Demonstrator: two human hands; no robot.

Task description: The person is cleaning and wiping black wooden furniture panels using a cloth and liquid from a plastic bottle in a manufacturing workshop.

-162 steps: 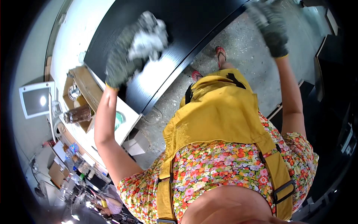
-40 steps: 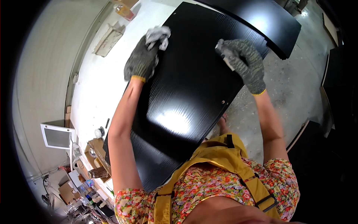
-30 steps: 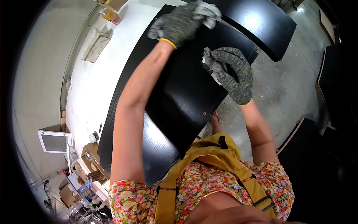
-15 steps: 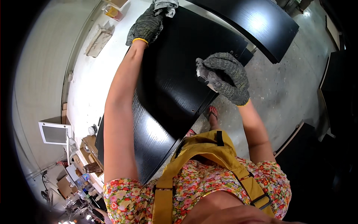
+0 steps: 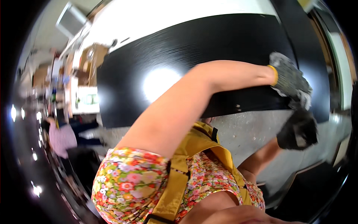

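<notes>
Both my hands wear dark grey knitted gloves. My left hand [image 5: 292, 83] reaches across to the far right end of a black wood-grain panel [image 5: 238, 41], beside a second black panel [image 5: 319, 80]. It is closed on a crumpled grey-white rag [image 5: 305, 99] that shows past its fingers. My right hand [image 5: 297, 130] is close below it, off the panel's near edge and above the floor. Its fingers are curled and blurred; what they hold is hidden. Two small round holes [image 5: 238, 108] show near that edge.
A white tabletop [image 5: 238, 8] lies under the panels. Cardboard boxes [image 5: 93, 63] and a white-framed screen [image 5: 72, 20] stand at the left. Farther left is another person [image 5: 63, 138] in a pink top. Dark boards [image 5: 309, 186] lean at the lower right.
My view has turned, so the panel now lies crosswise. My left hand has swung with the rag from the far left to the right end, near my right hand.
</notes>
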